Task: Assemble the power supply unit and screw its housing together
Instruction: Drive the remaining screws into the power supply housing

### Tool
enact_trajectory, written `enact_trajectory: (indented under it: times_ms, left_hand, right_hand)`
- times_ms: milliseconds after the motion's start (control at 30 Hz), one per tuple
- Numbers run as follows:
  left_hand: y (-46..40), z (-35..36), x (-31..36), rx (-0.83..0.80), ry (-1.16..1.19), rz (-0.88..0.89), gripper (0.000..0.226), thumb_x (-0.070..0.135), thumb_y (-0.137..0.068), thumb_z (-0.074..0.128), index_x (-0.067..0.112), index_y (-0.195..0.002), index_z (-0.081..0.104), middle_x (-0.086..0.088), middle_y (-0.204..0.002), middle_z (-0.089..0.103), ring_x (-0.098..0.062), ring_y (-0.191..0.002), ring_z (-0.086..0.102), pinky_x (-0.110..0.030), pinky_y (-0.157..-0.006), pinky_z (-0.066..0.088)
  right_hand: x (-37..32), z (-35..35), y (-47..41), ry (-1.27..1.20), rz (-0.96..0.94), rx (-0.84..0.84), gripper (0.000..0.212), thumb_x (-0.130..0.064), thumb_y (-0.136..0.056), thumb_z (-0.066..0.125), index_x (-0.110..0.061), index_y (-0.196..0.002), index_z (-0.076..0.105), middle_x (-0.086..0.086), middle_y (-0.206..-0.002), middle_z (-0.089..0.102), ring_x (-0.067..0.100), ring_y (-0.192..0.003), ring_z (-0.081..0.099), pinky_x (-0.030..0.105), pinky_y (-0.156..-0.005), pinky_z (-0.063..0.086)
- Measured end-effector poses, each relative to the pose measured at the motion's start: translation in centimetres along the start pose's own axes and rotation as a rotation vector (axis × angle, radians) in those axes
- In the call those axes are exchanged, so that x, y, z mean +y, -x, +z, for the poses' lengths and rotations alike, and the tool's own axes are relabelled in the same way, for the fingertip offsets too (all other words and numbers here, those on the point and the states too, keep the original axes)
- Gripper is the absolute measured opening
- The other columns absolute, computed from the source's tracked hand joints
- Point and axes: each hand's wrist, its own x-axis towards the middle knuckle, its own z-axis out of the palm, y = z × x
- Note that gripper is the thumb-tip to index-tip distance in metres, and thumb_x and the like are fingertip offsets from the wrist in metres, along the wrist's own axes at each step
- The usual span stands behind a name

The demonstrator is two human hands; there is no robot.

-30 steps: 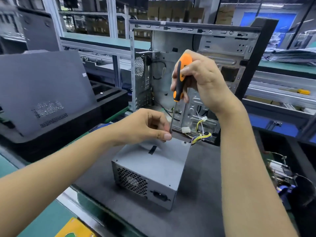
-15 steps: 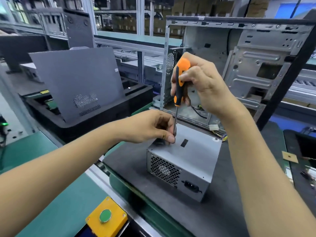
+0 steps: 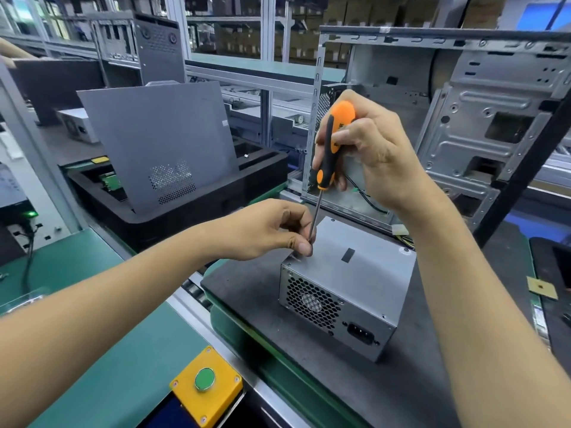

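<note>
A grey metal power supply unit (image 3: 346, 285) is seen from a head-worn camera, sitting on a dark mat (image 3: 340, 381) on the work surface, just in front of an open computer case (image 3: 463, 118). Its honeycomb fan grille and mains socket face the viewer. A bundle of wires shows behind its far corner.

The right hand (image 3: 370, 149) is raised above the unit, and its grip is closed around the handle of an orange and black screwdriver (image 3: 332, 143). The tool is held nearly upright, slightly tilted, with its shaft running down to the near left corner of the unit's top panel. The right forearm rises steeply from the lower right.

The left hand (image 3: 275, 230) reaches in from the left with the forearm almost level. Its thumb and fingers are pinched together around the lower end of the shaft, right at the top panel. Whether a screw is held under the fingertips cannot be told, because the tip is hidden.

The unit is judged to be stiff and fairly heavy, so it should stay put under downward pressure. Its sheet-metal edges may be sharp and its painted faces smooth, so the plain side walls are the safest places to hold it. The grille and socket are better avoided. At least 1 screw head appears seated at the far right corner of the top.
</note>
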Motion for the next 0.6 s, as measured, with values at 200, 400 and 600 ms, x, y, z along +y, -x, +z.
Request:
enact_trajectory:
  times_ms: [200, 400, 600]
  left_hand:
    - [0.4, 0.5, -1.1, 0.038, 0.058, 0.037, 0.011, 0.002, -0.093, 0.073, 0.0, -0.092, 0.062, 0.0, -0.092, 0.074, -0.019, -0.093, 0.072, -0.029, -0.087, 0.055]
    - [1.4, -0.2, -1.7, 0.023, -0.019, 0.037, 0.014, 0.016, -0.093, 0.076, 0.008, -0.092, 0.065, 0.006, -0.134, 0.068, -0.003, -0.132, 0.057, -0.02, -0.109, 0.042]
    - [2.0, -0.6, -2.0, 0.005, -0.149, -0.035, 0.019, 0.038, -0.087, 0.081, 0.022, -0.091, 0.071, 0.015, -0.148, 0.053, 0.012, -0.144, 0.031, -0.036, -0.122, 0.025]
  right_hand:
    - [-0.2, 0.6, 0.2, -0.011, 0.01, 0.007, 0.016, -0.005, -0.089, 0.041, 0.0, -0.094, 0.054, 0.011, -0.069, 0.067, 0.03, -0.053, 0.06, 0.024, -0.042, 0.041]
    - [0.2, 1.4, 0.2, -0.018, 0.019, -0.03, 0.017, -0.003, -0.09, 0.039, 0.001, -0.097, 0.054, 0.008, -0.07, 0.068, 0.027, -0.055, 0.061, 0.026, -0.043, 0.043]
    - [1.1, 2.5, 0.2, 0.017, 0.039, -0.104, 0.021, -0.008, -0.092, 0.041, 0.01, -0.097, 0.05, 0.009, -0.073, 0.068, 0.047, -0.064, 0.058, 0.03, -0.045, 0.046]
